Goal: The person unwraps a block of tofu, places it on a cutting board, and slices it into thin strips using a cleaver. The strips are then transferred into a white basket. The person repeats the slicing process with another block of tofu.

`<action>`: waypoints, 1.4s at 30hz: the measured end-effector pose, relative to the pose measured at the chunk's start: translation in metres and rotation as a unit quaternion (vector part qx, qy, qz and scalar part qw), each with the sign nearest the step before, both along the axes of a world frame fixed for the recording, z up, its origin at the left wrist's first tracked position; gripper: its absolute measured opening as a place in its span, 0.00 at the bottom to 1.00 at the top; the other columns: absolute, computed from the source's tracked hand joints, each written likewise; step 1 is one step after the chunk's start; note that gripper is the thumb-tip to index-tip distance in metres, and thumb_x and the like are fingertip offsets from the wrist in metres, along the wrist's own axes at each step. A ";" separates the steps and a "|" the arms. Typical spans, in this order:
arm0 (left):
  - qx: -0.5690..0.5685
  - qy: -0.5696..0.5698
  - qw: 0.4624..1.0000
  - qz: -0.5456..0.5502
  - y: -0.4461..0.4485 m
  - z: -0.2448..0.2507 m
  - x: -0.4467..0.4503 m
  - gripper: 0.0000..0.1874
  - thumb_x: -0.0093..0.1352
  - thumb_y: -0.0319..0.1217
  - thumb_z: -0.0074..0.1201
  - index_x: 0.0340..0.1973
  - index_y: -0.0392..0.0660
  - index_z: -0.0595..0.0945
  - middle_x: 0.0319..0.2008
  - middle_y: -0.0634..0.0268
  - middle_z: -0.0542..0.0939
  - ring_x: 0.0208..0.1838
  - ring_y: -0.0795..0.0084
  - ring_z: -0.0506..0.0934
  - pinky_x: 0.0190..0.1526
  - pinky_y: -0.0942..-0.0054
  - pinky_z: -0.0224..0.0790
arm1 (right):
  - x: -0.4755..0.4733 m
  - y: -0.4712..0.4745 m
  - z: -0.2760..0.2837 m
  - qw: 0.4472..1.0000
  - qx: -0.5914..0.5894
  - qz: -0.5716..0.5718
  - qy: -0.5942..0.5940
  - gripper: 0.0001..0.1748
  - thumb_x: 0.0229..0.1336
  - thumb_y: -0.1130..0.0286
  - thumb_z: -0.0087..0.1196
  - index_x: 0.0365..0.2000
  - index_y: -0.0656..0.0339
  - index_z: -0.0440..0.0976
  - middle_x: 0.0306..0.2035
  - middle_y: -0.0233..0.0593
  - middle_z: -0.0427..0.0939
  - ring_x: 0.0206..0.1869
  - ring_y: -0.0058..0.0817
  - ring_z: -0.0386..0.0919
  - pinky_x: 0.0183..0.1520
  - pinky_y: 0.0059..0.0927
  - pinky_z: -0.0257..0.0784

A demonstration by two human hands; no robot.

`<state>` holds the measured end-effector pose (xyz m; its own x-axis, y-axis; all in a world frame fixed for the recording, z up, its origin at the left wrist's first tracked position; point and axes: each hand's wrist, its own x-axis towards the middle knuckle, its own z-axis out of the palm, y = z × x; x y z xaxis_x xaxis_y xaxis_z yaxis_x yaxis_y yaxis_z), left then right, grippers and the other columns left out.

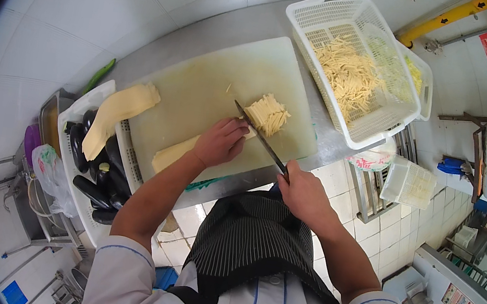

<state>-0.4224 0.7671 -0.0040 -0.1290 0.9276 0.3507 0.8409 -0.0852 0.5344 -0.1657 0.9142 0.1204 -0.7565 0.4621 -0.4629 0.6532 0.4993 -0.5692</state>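
My right hand (306, 193) grips the handle of a kitchen knife (265, 144), whose blade lies across the end of a folded pale-yellow sheet, likely tofu skin (175, 153). With bent fingers, my left hand (221, 141) holds that folded sheet down on a white cutting board (217, 76), its fingertips close beside the blade. A small heap of cut strips (269, 114) sits just past the knife, on the blade's right side. Another uncut sheet (120, 113) drapes from the board's left edge over a crate of eggplants. My left palm hides part of the folded sheet.
A white plastic basket (297, 29) holding similar strips stands right of the board on the steel table (215, 28). At left are the white crate (64, 143) with dark eggplants (96, 191) and a green pepper (99, 75). A metal rack (363, 197) stands beyond the table's right end.
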 end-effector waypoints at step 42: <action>-0.017 0.013 1.000 -0.004 -0.008 0.004 -0.001 0.18 0.68 0.25 0.67 0.54 0.41 0.84 0.59 0.55 0.83 0.61 0.48 0.82 0.65 0.52 0.79 | -0.053 -0.012 -0.103 0.997 0.000 -0.015 0.080 0.18 0.79 0.59 0.60 0.50 0.66 0.71 0.35 0.69 0.86 0.42 0.73 0.85 0.49 0.70 0.79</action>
<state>-0.4232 0.7590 -0.0002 -0.1126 0.9403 0.3213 0.8543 -0.0735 0.5146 -0.2191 0.9018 0.0175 -0.8062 0.4861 -0.3373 0.5691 0.4813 -0.6666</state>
